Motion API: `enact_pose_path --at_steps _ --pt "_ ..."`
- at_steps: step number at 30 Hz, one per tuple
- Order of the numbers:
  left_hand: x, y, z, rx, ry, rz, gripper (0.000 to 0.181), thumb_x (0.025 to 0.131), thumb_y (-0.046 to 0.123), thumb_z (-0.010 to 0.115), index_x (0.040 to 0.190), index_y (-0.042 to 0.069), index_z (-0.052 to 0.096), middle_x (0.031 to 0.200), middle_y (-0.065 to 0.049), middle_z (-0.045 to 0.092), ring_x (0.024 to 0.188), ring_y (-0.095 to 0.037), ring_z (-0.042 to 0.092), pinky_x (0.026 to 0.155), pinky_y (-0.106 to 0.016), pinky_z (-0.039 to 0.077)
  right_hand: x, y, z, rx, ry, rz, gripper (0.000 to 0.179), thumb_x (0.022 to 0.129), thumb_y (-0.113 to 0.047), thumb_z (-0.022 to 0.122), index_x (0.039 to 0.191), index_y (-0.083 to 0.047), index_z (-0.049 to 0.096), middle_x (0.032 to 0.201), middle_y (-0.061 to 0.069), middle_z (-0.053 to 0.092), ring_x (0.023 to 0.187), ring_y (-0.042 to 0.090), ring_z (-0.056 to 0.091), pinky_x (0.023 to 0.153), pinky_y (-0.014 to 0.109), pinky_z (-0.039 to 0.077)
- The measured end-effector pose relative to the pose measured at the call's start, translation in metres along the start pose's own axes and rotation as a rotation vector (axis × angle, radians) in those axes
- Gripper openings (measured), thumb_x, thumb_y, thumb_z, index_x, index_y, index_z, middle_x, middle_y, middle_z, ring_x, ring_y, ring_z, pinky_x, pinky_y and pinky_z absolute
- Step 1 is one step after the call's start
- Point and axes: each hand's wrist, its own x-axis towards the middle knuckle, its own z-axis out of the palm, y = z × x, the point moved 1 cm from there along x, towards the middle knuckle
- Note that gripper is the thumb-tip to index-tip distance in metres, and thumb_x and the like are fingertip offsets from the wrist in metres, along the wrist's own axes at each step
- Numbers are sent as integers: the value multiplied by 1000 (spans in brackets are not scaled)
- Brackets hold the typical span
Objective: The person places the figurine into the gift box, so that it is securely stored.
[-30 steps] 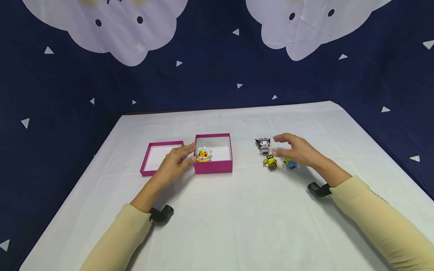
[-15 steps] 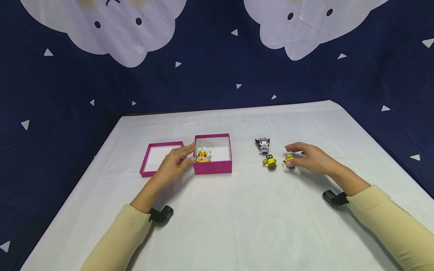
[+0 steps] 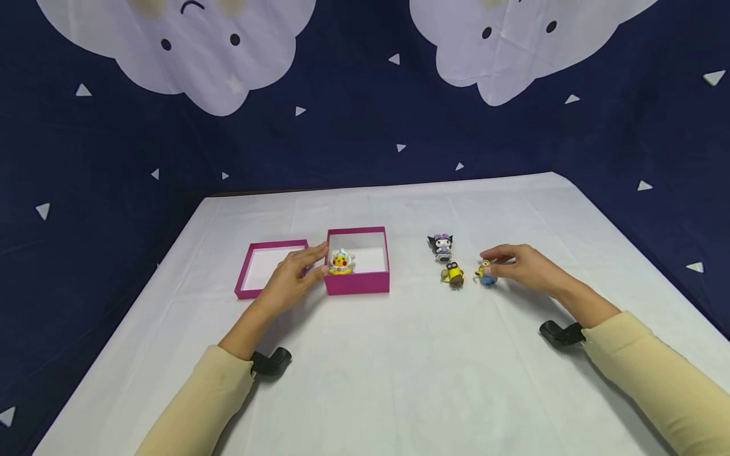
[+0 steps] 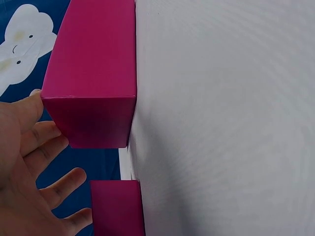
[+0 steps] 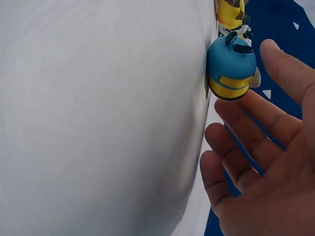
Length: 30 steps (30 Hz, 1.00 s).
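Note:
My left hand (image 3: pixel 291 275) rests its fingertips against the left wall of a magenta box (image 3: pixel 358 283). In the left wrist view, the thumb is at an upper edge of the box (image 4: pixel 98 54) and two fingers reach its side. Inside the box, at the left, sits a Pikachu figurine (image 3: pixel 341 262) in a white hood. My right hand (image 3: pixel 527 269) is around a blue-and-yellow Minion figurine (image 3: pixel 488 279). In the right wrist view, the thumb stands apart from this Minion figurine (image 5: pixel 232 64), while fingertips lie close to its other side.
A shallow magenta lid (image 3: pixel 248 271) with a white inside lies left of the box, partly behind the left hand. A brown-and-yellow Minion figurine (image 3: pixel 453 275) and a black, white and purple figurine (image 3: pixel 441 247) stand left of the right hand on the white-covered table (image 3: pixel 388 373).
My right hand has moved right and nearer from beside the purple figurine to the blue-and-yellow Minion figurine, its thumb and fingers drawing in around it. The left hand stays at the box.

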Motion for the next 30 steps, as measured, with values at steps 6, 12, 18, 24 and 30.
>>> enact_pose_path --at_steps 6,12,18,24,30 --pt "0 0 0 9 -1 -1 49 91 23 62 136 9 50 146 -5 46 135 -36 39 111 -57 26 1 1 1 4 -3 32 54 86 -47 64 127 -11 60 124 14 62 107 25 55 82 30 44" --pt "0 0 -1 7 4 6 49 91 23 62 136 8 50 146 -6 46 134 -36 40 111 -57 27 1 3 0 41 -12 73 53 86 -51 61 124 -14 62 130 16 59 121 34 52 90 40 48" --pt "-1 0 0 -3 -3 -6 50 91 23 62 137 8 49 146 -6 45 135 -36 39 112 -57 26 1 5 1 61 -12 72 49 88 -49 60 121 -14 64 128 16 61 124 37 51 94 46 48" --pt "-2 0 1 -1 -1 -11 49 91 23 62 136 8 49 146 -5 45 133 -35 41 110 -56 29 0 5 1 93 6 67 48 87 -48 61 121 -14 65 125 12 64 121 33 54 89 36 50" --pt "-1 0 1 5 1 1 48 91 22 62 136 7 50 146 -5 46 133 -35 42 110 -56 29 4 -7 0 114 44 58 53 85 -52 62 121 -14 64 121 8 66 117 25 56 86 28 49"
